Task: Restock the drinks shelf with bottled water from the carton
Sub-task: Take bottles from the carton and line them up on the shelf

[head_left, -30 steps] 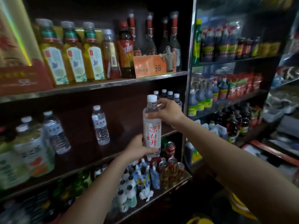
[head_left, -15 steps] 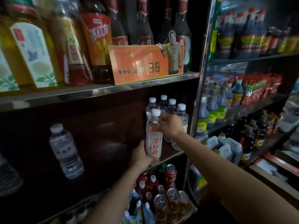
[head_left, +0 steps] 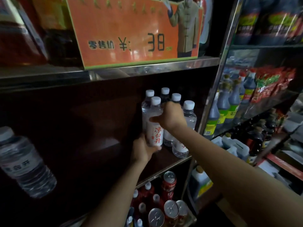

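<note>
here, bottle (head_left: 155, 126) label reads 凉白开

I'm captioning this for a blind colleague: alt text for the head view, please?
Both hands hold a water bottle against a cluster of bottles on a dark shelf: left hand at its base, right hand at its shoulder.

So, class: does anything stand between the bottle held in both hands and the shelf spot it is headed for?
Nothing visible does. The held bottle, gripped by the left hand low and the right hand higher, is at the left edge of the water bottle group. The shelf board to its left shows bare.
</note>
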The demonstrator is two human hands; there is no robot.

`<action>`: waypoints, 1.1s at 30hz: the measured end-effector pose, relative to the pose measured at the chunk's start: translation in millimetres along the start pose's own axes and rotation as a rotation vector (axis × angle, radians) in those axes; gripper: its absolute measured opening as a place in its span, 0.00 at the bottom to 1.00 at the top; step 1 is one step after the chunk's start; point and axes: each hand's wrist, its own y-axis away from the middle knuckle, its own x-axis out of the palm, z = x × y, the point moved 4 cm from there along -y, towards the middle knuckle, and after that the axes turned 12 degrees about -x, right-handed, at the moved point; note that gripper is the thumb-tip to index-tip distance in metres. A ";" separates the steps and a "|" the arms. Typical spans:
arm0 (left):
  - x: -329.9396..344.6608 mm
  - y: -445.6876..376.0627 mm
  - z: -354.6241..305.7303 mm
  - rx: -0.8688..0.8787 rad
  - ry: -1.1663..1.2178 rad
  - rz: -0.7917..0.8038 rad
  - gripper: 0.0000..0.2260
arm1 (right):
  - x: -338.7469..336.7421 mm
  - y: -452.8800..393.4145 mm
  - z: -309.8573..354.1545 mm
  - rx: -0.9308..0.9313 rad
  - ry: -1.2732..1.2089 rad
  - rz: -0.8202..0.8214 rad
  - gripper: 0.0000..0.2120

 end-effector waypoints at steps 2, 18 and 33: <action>3.3 -2.0 -0.8 0.000 0.007 -0.014 0.33 | -3.0 -4.6 -0.1 0.007 0.047 0.019 0.16; 12.3 21.5 -17.1 -0.019 -0.063 -0.049 0.36 | -21.1 7.8 -0.5 -0.065 0.160 0.043 0.14; -143.0 143.9 34.7 0.027 -0.424 -0.236 0.41 | -25.7 83.0 128.8 -0.193 -0.182 -0.127 0.21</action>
